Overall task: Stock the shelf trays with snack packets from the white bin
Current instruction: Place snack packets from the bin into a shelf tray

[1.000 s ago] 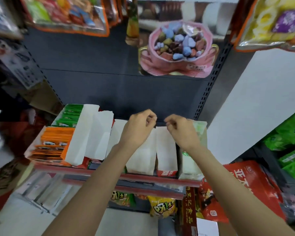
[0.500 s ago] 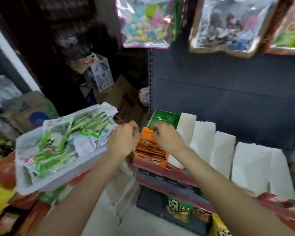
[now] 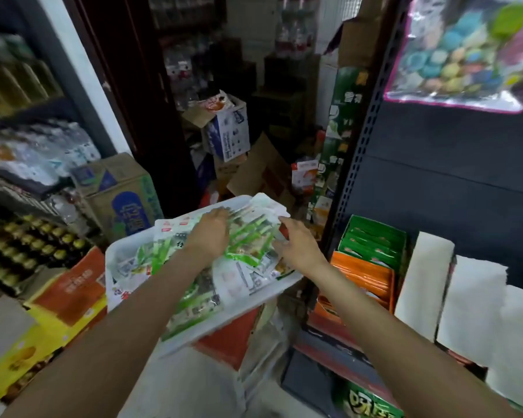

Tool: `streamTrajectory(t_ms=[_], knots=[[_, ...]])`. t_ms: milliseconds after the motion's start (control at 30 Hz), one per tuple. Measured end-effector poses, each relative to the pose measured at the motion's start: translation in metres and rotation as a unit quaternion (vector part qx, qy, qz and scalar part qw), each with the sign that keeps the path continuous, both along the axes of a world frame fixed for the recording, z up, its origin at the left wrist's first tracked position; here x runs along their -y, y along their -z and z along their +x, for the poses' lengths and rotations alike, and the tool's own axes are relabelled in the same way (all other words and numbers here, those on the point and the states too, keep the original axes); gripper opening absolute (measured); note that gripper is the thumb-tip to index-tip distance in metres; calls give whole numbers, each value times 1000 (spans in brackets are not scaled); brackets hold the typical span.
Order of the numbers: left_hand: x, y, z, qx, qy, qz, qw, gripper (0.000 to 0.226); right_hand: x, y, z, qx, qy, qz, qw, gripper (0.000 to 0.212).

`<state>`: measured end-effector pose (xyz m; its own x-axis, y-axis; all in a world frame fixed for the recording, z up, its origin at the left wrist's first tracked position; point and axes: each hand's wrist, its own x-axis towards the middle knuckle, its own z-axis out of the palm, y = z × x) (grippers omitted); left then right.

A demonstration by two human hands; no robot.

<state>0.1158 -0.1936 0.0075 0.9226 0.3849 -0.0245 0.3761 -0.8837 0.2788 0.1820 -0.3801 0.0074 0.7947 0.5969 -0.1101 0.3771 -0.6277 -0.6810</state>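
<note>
Left grip: my left hand point(image 3: 211, 235) lies on the heap of snack packets point(image 3: 248, 242) in the white bin point(image 3: 115, 254), fingers bent down into the pile; whether they pinch a packet I cannot tell.
Right grip: my right hand point(image 3: 296, 244) is released, fingers spread and loose, touching the packets at the bin's right end.
Snack packets: green and white, piled loosely, filling the bin and spilling over its far rim.
White bin: tilted, resting on stacked goods just left of the shelf trays point(image 3: 372, 267).
Shelf trays: right of the bin; the nearest holds orange packets point(image 3: 362, 273), the one behind it green packets point(image 3: 375, 239).
White dividers point(image 3: 423, 282): upright cards further right of the bin, beyond the orange tray.
Cartons point(image 3: 70, 297): red and yellow boxes left of and below the bin.
</note>
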Motion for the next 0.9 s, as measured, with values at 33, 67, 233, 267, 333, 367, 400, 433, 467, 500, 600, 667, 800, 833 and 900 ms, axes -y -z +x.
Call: streamTrajectory(t_ms=[33,67,233,267,333,367,400,433,467,500,600,667,800,833,900], knots=[[-10,1,7,-13,-1,-3,1000,53,-8,2,6,-5,-5,-1,1000,62],[-18,3,13,-29,-1,-2,1000,56,-17,3,12,-6,-10,-6,1000,64],[-33,8,30,-92,17,54,994,39,-49,9,30,-15,-40,-44,998,62],[-30,6,29,-89,27,75,993,31,-53,10,31,-18,-46,-51,997,60],[-26,6,27,-29,70,172,982,11,-57,11,32,-43,-46,-54,997,57],[-26,7,24,0,94,205,974,17,-58,13,32,-53,-40,-51,996,56],[-31,11,23,47,127,216,967,27,-59,13,31,-52,-29,-51,997,54],[-32,10,21,80,154,194,966,30,-61,14,31,-42,-16,-52,998,53],[-34,10,18,99,176,177,963,24,-62,13,30,-30,-3,-51,998,51],[-34,9,15,120,185,162,962,20,-63,11,27,-19,14,-41,999,48],[-29,5,10,192,204,109,954,27,-72,5,16,-13,90,14,996,39],[-24,7,8,209,243,71,945,23,-77,2,13,-48,140,54,988,34],[-23,7,4,163,280,-22,946,16,-78,2,11,-123,200,87,968,6],[-27,5,3,139,255,-41,956,23,-76,2,10,-129,212,98,964,11],[-37,1,4,87,196,-55,975,44,-71,-1,8,-185,241,152,941,24]])
